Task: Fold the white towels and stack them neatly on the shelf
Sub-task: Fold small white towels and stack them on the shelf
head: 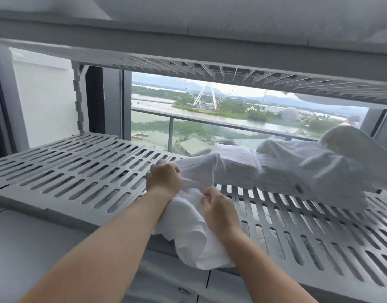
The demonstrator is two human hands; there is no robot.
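Left hand [164, 178] grips the towel [188, 235] at its far end on the shelf [79, 171], right hand [217, 211] pinches the middle; rest hangs off the front (prob slack for folding). Folded stack [286, 169] sits just beside.

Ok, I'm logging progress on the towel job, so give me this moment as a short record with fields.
left hand: grips the far part of the loose white towel
right hand: pinches the same towel, nearer the person
loose white towel: bunched, on the slotted shelf, hanging over its front edge
folded towels: piled on the shelf's right side
progress: this towel is not yet folded or stacked
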